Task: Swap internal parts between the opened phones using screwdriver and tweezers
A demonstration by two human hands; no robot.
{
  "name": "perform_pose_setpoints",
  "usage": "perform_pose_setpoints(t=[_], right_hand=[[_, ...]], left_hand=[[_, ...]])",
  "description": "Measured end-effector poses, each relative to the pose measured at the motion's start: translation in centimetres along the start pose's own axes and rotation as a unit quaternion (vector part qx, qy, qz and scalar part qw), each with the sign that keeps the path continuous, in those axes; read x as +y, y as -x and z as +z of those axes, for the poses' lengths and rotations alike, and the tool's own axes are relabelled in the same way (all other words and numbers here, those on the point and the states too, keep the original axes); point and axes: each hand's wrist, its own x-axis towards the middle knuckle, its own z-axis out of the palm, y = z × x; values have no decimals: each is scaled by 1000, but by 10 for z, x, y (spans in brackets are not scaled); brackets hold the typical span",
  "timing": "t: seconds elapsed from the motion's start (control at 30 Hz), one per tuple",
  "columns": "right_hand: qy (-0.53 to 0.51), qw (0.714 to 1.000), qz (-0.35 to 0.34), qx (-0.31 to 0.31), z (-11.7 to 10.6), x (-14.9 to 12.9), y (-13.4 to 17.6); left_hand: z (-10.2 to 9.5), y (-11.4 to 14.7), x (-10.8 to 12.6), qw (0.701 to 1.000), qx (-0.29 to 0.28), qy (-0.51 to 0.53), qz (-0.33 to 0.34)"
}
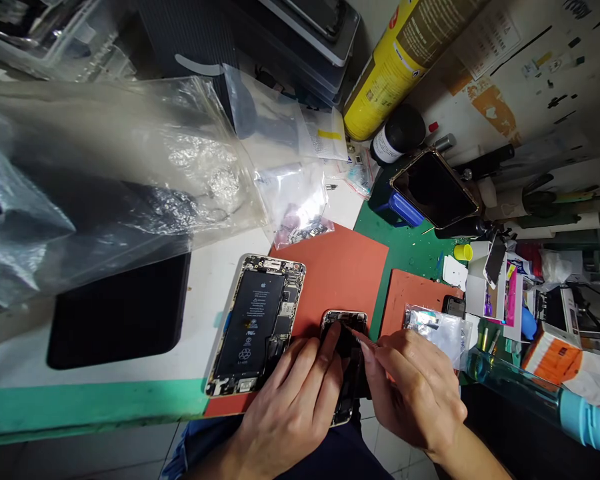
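An opened phone [356, 320] lies near the front edge of the orange-red mat, its lower end partly under my left hand. My left hand [300, 393] grips it from the left, the index fingertip pressed inside the upper part of the casing. Pinched in my right hand [416, 383] is a thin pinkish tool [363, 338], whose dark tip reaches into the top of this phone. Just left of my left hand sits a larger opened phone [250, 320], with its black battery and circuit board exposed.
A black phone-sized panel [120, 317] lies at left, partly under a large clear plastic bag [145, 167]. Small parts fill a clear bag [305, 220]. Behind, a phone [435, 188] leans on a blue stand [405, 209]. A blue-capped bottle [535, 393] lies right of my right hand.
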Motion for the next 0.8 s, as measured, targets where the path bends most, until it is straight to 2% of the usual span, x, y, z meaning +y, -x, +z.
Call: perform_pose_setpoints(t=[0.57, 0.67, 0.8], right_hand=[[-16, 999, 26, -19, -1, -1, 2], [-16, 998, 64, -16, -4, -3, 1], [-49, 990, 131, 36, -9, -7, -4]], left_hand=[[1, -1, 1, 1000, 9, -8, -4], [0, -1, 1, 1000, 5, -3, -6], [0, -2, 1, 1000, -1, 5, -2]])
